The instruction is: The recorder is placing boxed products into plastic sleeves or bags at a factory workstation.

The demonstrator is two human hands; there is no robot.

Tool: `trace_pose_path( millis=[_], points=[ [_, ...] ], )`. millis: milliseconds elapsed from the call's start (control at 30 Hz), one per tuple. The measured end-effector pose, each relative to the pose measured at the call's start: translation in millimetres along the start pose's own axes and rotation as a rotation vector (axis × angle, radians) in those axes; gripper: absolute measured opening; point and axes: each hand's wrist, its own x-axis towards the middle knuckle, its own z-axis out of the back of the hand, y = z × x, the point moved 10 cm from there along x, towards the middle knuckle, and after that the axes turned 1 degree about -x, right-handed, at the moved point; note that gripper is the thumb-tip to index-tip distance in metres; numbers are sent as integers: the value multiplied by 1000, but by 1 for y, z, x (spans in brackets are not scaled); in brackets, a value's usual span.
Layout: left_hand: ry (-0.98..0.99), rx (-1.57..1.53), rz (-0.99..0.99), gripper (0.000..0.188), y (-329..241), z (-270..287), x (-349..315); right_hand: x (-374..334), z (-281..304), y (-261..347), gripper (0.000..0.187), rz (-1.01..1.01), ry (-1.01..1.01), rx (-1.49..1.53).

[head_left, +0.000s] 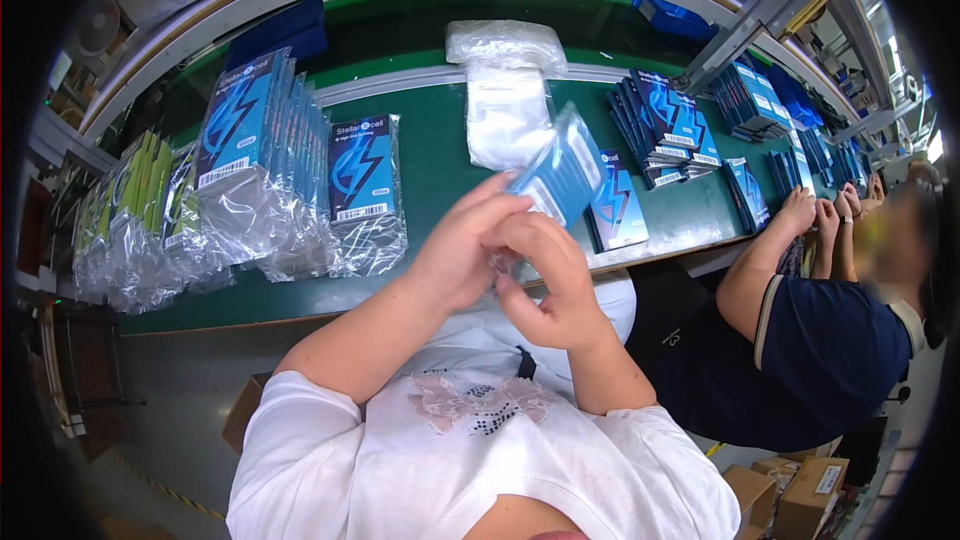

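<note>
Above the table's front edge, a flat blue box in a clear plastic bag (566, 176) is tilted up between my two hands. My left hand (458, 248) is closed around its lower left side. At the bag's near end is my right hand (552, 280), its fingers curled against the plastic. Part of the grip is hidden behind my fingers. Just right of the held box lies an unbagged blue box (618, 208). Beyond my hands is a pile of clear plastic bags (503, 105). A bagged blue box (364, 168) lies flat to the left.
Rows of bagged blue boxes (240, 125) and green packages (140, 185) stand on the green table (430, 130) at left. Stacked blue boxes (662, 125) lie to the right. A co-worker in a dark shirt (835, 350) sits close on my right, hands at more boxes.
</note>
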Motion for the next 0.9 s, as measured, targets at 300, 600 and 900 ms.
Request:
trace_pose_path(
  millis=[300,600,900],
  points=[
    [-593,1734,-904,52,-117,34,-53,-14,0,-42,47,-244,34,76],
    [-667,2134,-558,54,-98,52,-43,-19,29,-53,25,-281,-84,24],
    [-247,1973,-892,29,-58,-14,15,-50,113,-120,61,-524,-308,-930]
  ],
)
